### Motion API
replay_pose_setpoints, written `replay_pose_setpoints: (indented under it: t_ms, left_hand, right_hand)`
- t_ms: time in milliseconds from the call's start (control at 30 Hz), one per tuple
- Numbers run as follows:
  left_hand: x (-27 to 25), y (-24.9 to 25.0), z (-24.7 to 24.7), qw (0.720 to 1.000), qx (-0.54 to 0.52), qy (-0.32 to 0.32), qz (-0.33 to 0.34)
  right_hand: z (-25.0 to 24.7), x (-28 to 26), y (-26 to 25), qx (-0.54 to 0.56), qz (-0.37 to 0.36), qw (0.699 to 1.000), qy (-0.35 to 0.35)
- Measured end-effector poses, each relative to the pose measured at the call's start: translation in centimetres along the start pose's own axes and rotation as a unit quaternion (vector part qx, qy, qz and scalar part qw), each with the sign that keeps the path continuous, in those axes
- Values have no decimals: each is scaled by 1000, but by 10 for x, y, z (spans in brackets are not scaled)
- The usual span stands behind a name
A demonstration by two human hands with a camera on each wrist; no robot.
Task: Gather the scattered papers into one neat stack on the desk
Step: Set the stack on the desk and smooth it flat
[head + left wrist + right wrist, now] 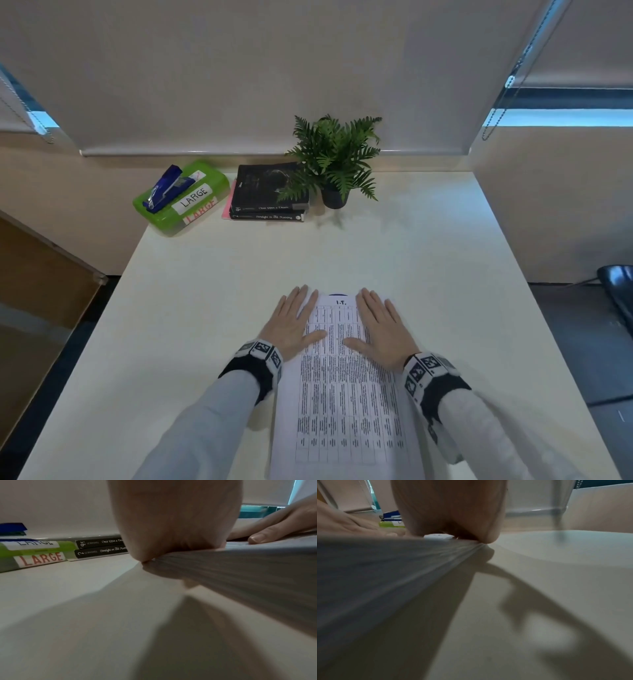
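At the bottom centre of the head view, a stack of papers (346,394) lay on the white worktop (191,308), its top sheet printed with a dense table under a short heading, its near end running out of the frame's lower edge. Both hands lay flat on the stack's far half, fingers straight and pointing away, thumbs turned inward toward each other over the print. The left hand (294,325) pressed along the stack's left edge and the right hand (382,325) along its right edge; neither grip was curled round anything, each simply resting open on the paper. The left wrist view showed the heel of the left hand (173,520) bearing on the layered edge of the stack (240,572), with the right hand's fingers (274,527) lying on top at the right of the frame. The right wrist view showed the right hand (448,509) likewise pressing on the sheets' fanned edge (385,574). Farther back, toward the upper left of the head view, a green box (181,202) labelled LARGE carried a blue stapler (168,188). Just right of it sat two dark books (269,193) stacked on something pink, and beside them a potted fern (337,161) stood against the lowered blind (239,68).
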State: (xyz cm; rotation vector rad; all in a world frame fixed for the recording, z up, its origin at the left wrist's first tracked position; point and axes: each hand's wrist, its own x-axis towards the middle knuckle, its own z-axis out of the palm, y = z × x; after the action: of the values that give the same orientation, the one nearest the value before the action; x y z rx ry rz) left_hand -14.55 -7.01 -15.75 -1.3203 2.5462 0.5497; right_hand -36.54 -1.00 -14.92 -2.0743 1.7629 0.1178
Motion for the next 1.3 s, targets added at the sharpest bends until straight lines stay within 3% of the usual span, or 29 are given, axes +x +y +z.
replay_pose_setpoints:
  t_ms: [400, 733, 900, 1000, 1067, 1200, 1300]
  left_hand:
    - [1, -1, 4, 999, -22, 17, -20]
    - [-1, 1, 0, 996, -45, 19, -69]
    - [-3, 2, -2, 994, 1, 19, -105]
    - [-5, 4, -9, 986, 17, 14, -164]
    - [-15, 15, -14, 980, 20, 44, -194]
    - [-60, 51, 10, 965, 14, 170, -199]
    - [-94, 74, 48, 975, 8, 151, -161]
  right_hand:
    - [1, 4, 8, 72, 83, 993, 33]
    - [-2, -3, 2, 66, 142, 987, 25]
    - [-6, -6, -1, 63, 177, 982, 6]
    - [-13, -5, -2, 61, 190, 980, -21]
    - [-17, -11, -2, 69, 196, 978, -13]
    - [-10, -51, -21, 72, 162, 982, 60]
    - [12, -85, -53, 64, 127, 988, 57]
